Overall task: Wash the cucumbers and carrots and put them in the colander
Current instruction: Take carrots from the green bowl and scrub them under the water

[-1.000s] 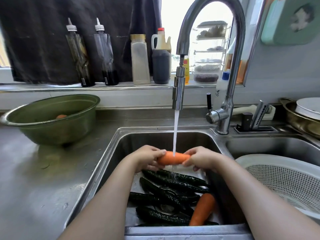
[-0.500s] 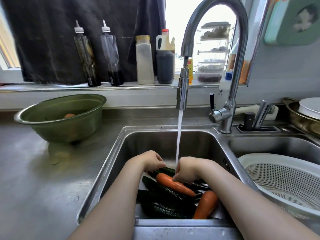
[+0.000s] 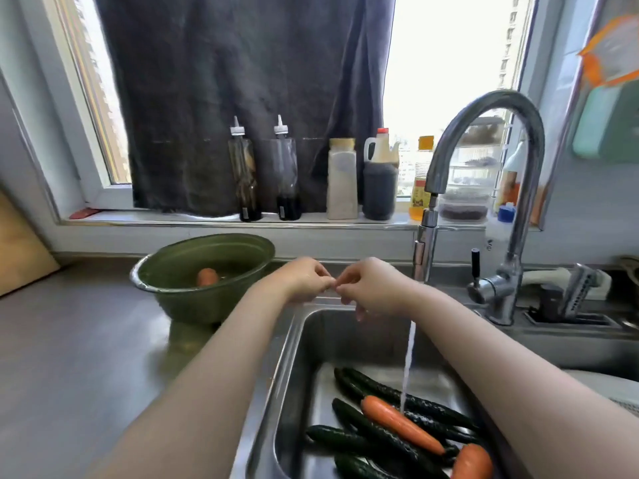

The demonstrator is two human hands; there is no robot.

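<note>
– So, what is in the shiny steel sink?

– Lots of long, dark green, bumpy cucumbers lie in a pile at the bottom. One long orange carrot lies on top of them. A second, fatter orange carrot lies at the near right corner, touching the cucumbers.

– Is the water on?

– Yes. A thin stream of water falls from the tall, bent silver tap and lands by the long carrot.

– Where are the hands?

– Both are up over the back left rim of the sink, well above the vegetables. The left hand and the right hand have their fingers curled in, and the fingertips of the two hands meet. Each grip is clenched, with no cucumber or carrot in it.

– What about the round green bowl?

– It sits on the grey steel surface, just left of the sink. One small orange carrot lies inside it.

– And the colander?

– Only a bit of the white colander with tiny holes shows at the right edge, past the right arm. I cannot tell what is in it.

– What is on the windowsill?

– Two clear squeeze bottles have dark liquid. Next come a tall pale jar, a jug of dark sauce with a red cap, a yellow bottle and stacked clear boxes.
</note>
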